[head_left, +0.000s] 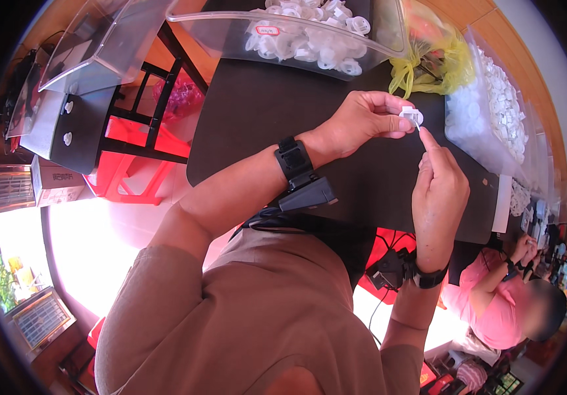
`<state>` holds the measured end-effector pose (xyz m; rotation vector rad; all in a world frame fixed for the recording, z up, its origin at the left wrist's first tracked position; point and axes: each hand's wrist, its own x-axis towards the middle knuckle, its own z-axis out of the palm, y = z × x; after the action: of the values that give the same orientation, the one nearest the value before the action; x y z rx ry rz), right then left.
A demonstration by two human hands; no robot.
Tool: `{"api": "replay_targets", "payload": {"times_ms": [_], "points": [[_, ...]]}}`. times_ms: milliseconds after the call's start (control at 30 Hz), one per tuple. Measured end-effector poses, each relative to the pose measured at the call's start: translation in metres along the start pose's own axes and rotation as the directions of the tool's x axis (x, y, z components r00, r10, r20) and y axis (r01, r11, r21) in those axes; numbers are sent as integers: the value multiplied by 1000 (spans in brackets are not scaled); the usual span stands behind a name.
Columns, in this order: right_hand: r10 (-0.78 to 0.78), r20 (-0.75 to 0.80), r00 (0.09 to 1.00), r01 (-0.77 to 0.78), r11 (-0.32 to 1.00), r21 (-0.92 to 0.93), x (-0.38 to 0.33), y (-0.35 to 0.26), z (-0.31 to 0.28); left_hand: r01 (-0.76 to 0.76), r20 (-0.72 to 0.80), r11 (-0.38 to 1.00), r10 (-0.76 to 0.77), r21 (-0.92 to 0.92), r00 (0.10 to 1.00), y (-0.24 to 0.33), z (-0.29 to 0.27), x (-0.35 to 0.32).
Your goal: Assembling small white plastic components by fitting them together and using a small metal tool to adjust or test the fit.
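Observation:
My left hand (370, 122) reaches over the dark table and pinches a small white plastic part (411, 116) between thumb and fingers. The part looks rounded with a square opening. My right hand (438, 178) comes up from the right, its index fingertip right beside the part. A thin white sliver shows at that fingertip, and I cannot make out whether it is a separate piece or belongs to the part. The other fingers of the right hand are curled in.
Beyond my hands stands a clear bin (283, 49) of white plastic rings. A yellow plastic bag (435, 69) lies beside it. Another clear bin (487, 112) of small white parts is at the right. A person in pink (494, 299) works further right. Red stools (138, 168) stand left of the table (257, 112).

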<state>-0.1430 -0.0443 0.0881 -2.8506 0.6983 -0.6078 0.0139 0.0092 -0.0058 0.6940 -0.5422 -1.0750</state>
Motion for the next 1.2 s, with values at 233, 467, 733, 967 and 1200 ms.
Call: {"api": "replay_targets", "payload": {"times_ms": [233,467,733,967,1200], "points": [[-52,-16,999,52,998,-28,0,-1,-5,-7,10,1000,7,21,1000,1,0,-1],[-71,31,997,75,987,-140,3,-1,-11,-22,26,995,20,94,999,2,1,0],[-53,-10,999,52,996,-67,1,5,0,-2,-4,997,2,71,1000,-3,-1,2],[-31,-49,998,33,999,33,-1,7,-1,62,16,993,-61,-99,998,0,1,1],[-1,-72,997,9,993,118,-1,10,-3,52,39,991,-48,-125,998,2,2,0]]}}
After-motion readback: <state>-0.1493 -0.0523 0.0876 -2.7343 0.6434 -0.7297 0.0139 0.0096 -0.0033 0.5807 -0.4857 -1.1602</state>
